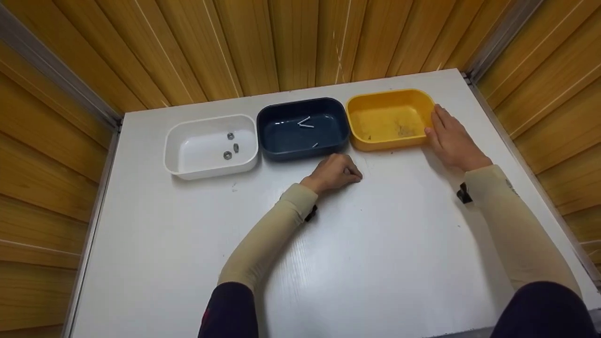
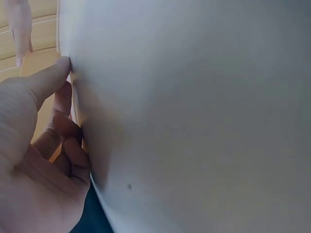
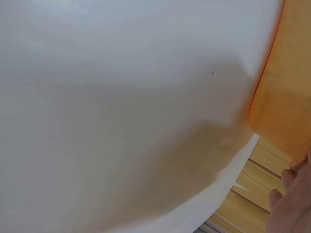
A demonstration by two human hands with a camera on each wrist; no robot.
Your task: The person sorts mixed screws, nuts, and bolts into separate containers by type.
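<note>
My left hand (image 1: pixel 334 172) rests on the white table just in front of the navy bin (image 1: pixel 277 153), its fingers curled in. In the left wrist view its thumb (image 2: pixel 48 80) and fingertips come down at the table surface, and no object shows between them. My right hand (image 1: pixel 454 141) lies against the right end of the yellow bin (image 1: pixel 361 144), fingers straight along the outer wall and thumb at the rim. Part of that hand also shows beside the orange-looking bin wall (image 3: pixel 279 116) in the right wrist view.
Left of the navy bin stands a white bin (image 1: pixel 211 171) holding three metal nuts (image 1: pixel 227 155). Three small silvery pins (image 1: pixel 306 126) lie in the navy bin. Small dark specks (image 1: pixel 402 130) mark the yellow bin's floor. Wood-patterned panels (image 1: pixel 291 42) border the table.
</note>
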